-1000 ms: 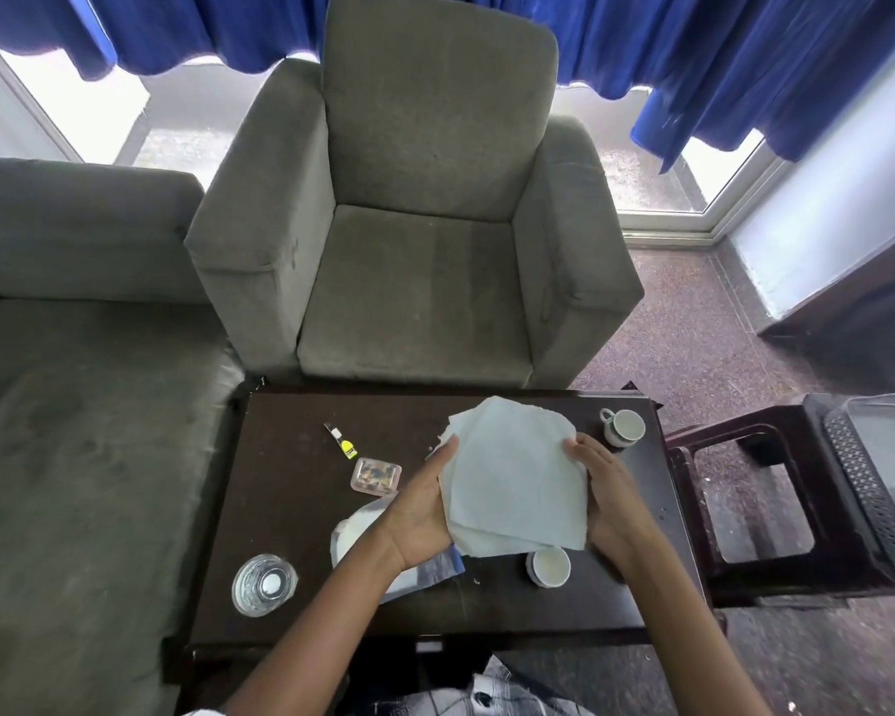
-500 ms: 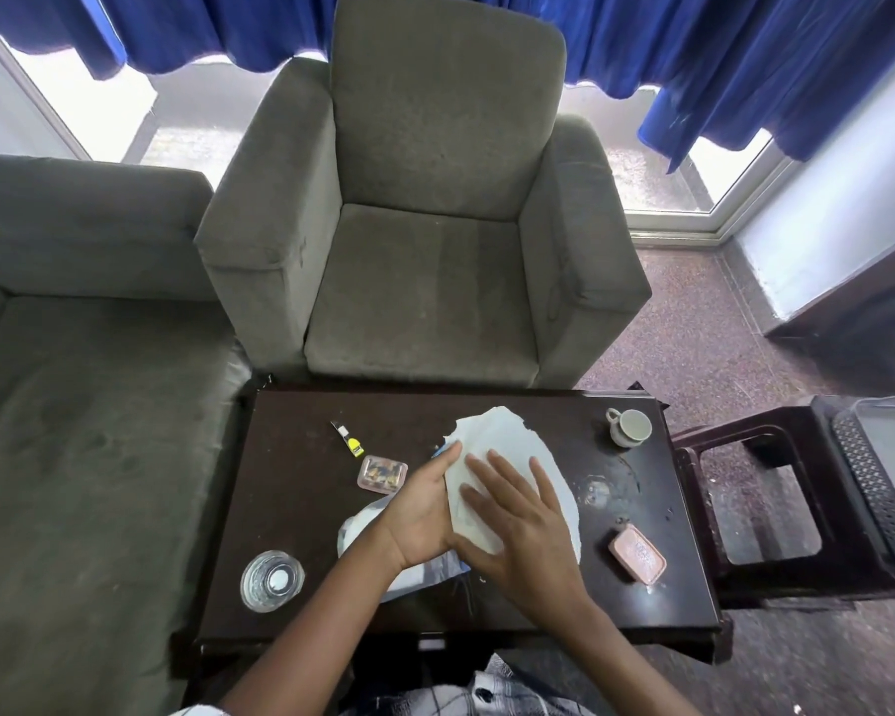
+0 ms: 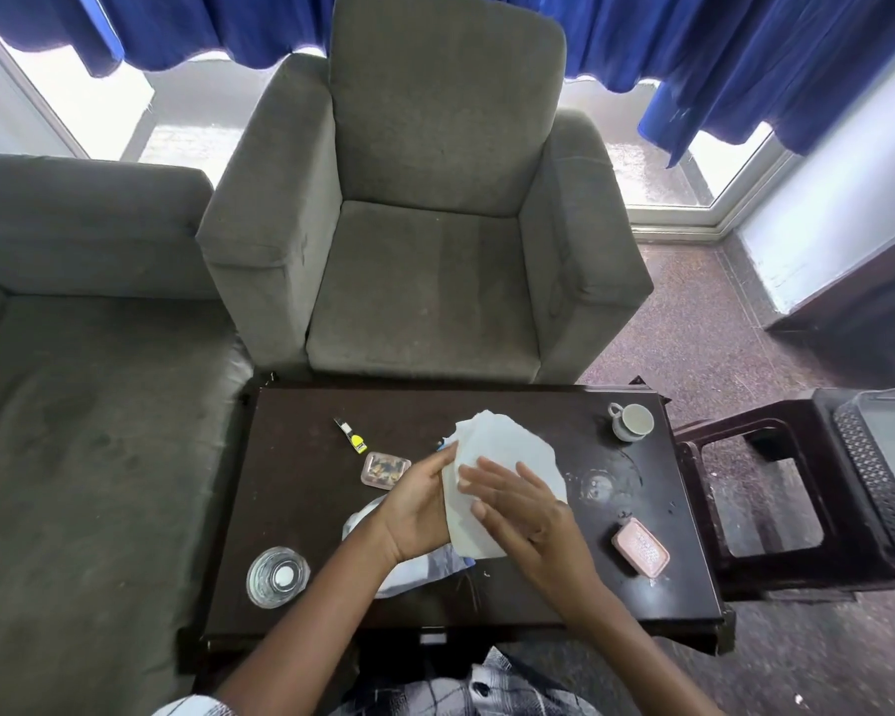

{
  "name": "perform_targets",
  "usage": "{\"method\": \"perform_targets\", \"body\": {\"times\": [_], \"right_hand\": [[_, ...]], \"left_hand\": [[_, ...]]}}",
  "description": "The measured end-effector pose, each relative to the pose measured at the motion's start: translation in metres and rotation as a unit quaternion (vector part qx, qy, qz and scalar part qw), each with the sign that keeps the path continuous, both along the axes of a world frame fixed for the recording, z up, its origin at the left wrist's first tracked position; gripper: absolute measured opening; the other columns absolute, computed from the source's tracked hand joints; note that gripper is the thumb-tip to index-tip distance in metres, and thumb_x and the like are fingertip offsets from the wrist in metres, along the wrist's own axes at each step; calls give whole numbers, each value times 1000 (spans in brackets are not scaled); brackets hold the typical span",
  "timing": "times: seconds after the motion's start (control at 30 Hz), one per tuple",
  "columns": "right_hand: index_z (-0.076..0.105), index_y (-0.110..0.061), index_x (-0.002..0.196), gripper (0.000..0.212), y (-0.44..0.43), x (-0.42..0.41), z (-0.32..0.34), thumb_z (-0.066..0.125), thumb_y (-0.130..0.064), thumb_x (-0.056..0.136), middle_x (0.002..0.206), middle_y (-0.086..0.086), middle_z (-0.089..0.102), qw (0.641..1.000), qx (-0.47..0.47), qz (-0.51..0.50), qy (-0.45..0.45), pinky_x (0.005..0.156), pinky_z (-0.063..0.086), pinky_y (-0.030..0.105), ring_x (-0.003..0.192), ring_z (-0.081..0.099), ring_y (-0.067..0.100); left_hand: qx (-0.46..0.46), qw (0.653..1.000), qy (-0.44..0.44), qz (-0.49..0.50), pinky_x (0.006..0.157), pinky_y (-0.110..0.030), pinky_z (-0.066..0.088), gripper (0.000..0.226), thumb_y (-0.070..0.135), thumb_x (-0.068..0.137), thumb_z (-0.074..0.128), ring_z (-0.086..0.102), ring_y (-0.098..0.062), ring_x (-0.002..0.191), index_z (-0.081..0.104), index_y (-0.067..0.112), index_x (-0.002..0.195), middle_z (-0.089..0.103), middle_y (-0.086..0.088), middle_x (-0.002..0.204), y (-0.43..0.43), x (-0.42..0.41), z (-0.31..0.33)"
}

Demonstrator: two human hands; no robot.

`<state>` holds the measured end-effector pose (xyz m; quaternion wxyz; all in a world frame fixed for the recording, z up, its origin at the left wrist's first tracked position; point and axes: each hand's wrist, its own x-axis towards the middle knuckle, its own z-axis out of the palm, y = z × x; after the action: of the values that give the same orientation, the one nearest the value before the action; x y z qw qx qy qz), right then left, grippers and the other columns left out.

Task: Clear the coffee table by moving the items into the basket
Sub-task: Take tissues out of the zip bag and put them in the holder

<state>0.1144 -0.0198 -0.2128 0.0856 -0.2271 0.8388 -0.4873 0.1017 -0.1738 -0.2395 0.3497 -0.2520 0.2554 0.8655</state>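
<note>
Between the hands: white papers [image 3: 507, 452], over the bench [image 3: 290, 509];
Left hand [image 3: 419, 509]: grips the papers' left edge, thumb on top;
Right hand [image 3: 528, 524]: flat on the papers, fingers straight;
Right of the hands: pink box [image 3: 640, 547]; cup [image 3: 632, 422]; basket [image 3: 879, 483] well apart, off the bench;
Left of the hands: glass [image 3: 277, 577]; small clear box [image 3: 385, 470]; yellow tube [image 3: 351, 435]
</note>
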Motion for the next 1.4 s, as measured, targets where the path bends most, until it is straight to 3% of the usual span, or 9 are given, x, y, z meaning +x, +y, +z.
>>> {"method": "perform_targets", "body": {"times": [0.3,0.43,0.5,0.6,0.67,0.77,0.83,1.0,1.4], "right_hand": [[68,-29,109,33,5,3,-12,45,-47,92,127,-15,60,974,136,135,125,118,5,32,134,38,4],[67,-21,111,42,13,-4,11,52,-52,86,123,-12,63,999,18,-25,31,118,14,29,126,48,0],[64,-21,114,34,21,-14,19,59,-37,84,123,-9,63,983,-43,-176,-12,108,35,24,117,55,3],[57,-18,124,45,33,-32,18,63,-37,83,126,0,60,909,-146,-280,-272,95,45,27,110,58,13],[60,-12,121,63,39,-34,10,54,-58,78,122,10,63,795,-249,-237,-499,93,45,39,110,60,25],[65,-8,115,75,44,-28,5,68,-62,64,118,17,65,686,-320,-161,-634,96,45,45,109,60,33],[71,-7,101,60,45,-29,4,83,-41,54,103,16,71,709,-313,-139,-616,77,56,41,90,68,30],[67,1,98,21,46,-38,5,58,3,79,91,13,73,799,-249,-177,-518,59,57,29,73,71,21],[62,-3,105,37,37,-32,1,56,10,70,101,15,68,779,-318,-200,-503,75,54,42,92,62,32]], "left_hand": [[23,1000,6,8,98,-36,46,60,54,87,39,62,-24,108,61,11,123,62,-11,125,-5,4,3],[1,999,51,-10,74,-34,58,49,29,56,87,71,-22,84,73,8,98,73,-11,95,-4,7,7],[-41,997,68,-17,70,-32,59,34,6,60,77,72,-20,78,72,8,93,75,-9,88,-6,9,9],[-66,995,73,-19,70,-33,60,23,-6,78,59,72,-21,78,75,9,86,75,-9,89,-8,8,11],[-67,994,79,-28,71,-33,60,24,-6,85,54,72,-21,78,73,8,90,75,-8,89,-9,8,14],[-63,994,79,-38,74,-33,59,23,-3,83,56,72,-21,81,66,5,103,74,-9,94,-11,8,17],[-60,994,76,-43,78,-35,59,24,-2,85,55,72,-23,84,66,5,104,73,-11,97,-14,7,17],[-87,992,71,-52,79,-33,58,25,-1,87,50,72,-21,85,63,5,108,74,-9,96,-21,6,14],[-89,995,54,-6,83,-37,56,31,1,88,51,72,-21,88,60,6,116,73,-8,102,-19,8,9]]}}
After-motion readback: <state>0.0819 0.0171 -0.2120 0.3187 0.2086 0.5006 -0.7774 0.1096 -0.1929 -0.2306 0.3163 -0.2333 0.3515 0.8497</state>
